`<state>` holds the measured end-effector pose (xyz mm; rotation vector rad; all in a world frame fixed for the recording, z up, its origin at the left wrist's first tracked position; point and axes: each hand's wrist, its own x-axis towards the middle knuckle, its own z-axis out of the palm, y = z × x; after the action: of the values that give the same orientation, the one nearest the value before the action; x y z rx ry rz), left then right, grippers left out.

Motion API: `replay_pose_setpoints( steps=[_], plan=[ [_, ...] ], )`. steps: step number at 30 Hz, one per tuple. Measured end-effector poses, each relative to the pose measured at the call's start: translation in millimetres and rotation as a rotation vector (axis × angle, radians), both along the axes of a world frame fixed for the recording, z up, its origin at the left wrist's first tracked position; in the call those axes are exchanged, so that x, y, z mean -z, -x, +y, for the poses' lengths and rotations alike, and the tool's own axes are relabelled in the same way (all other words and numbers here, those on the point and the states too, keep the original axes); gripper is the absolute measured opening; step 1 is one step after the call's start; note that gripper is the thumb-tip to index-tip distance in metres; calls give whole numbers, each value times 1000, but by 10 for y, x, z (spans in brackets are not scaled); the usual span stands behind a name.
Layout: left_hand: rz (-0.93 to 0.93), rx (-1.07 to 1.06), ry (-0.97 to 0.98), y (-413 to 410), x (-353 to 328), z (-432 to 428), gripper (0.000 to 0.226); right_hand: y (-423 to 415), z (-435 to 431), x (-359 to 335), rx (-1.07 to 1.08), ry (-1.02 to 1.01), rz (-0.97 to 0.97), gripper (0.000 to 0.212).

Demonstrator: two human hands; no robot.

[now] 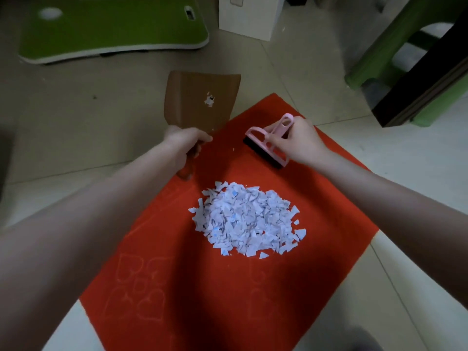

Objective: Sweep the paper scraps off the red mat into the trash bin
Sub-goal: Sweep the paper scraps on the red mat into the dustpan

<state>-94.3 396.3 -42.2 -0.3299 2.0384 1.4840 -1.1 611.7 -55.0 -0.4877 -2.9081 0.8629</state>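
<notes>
A heap of white paper scraps [247, 220] lies in the middle of the red mat [202, 287] on the tiled floor. My left hand [183, 140] grips the handle of a brown dustpan [202, 101], whose scoop points away past the mat's far left edge; a few scraps sit in it. My right hand [295, 140] holds a small pink brush [266, 145] with a dark bristle strip, resting on the mat beyond the heap. Both hands are apart from the pile. No trash bin is clearly recognisable.
A green board with a white rim [114, 29] lies on the floor at the far left. A white box [249, 16] stands at the back centre. A green stool [395, 46] and a dark furniture edge [425, 79] are at the right.
</notes>
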Motion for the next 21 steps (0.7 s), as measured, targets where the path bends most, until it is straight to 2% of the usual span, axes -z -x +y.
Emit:
replay_pose_setpoints(
  steps=[3, 6, 9, 12, 14, 18, 21],
  plan=[
    [2, -1, -3, -9, 44, 6, 28, 177, 75, 113, 88, -188, -102, 32],
    [15, 20, 2, -41, 101, 39, 26, -47, 81, 193, 83, -249, -135, 35],
    [23, 52, 13, -92, 152, 95, 27, -457, 24, 307, -51, -217, -141, 20],
    [28, 83, 22, -141, 164, 195, 27, -759, -178, 295, -214, -63, -187, 22],
    [34, 96, 32, -171, 147, 262, 27, -859, -294, 201, -275, 44, -108, 23],
    [52, 124, 32, -239, 145, 370, 27, -984, -193, -34, -140, 187, 54, 22],
    [53, 160, 43, -311, 171, 404, 27, -1151, 37, -76, -36, 41, 7, 20]
  ],
)
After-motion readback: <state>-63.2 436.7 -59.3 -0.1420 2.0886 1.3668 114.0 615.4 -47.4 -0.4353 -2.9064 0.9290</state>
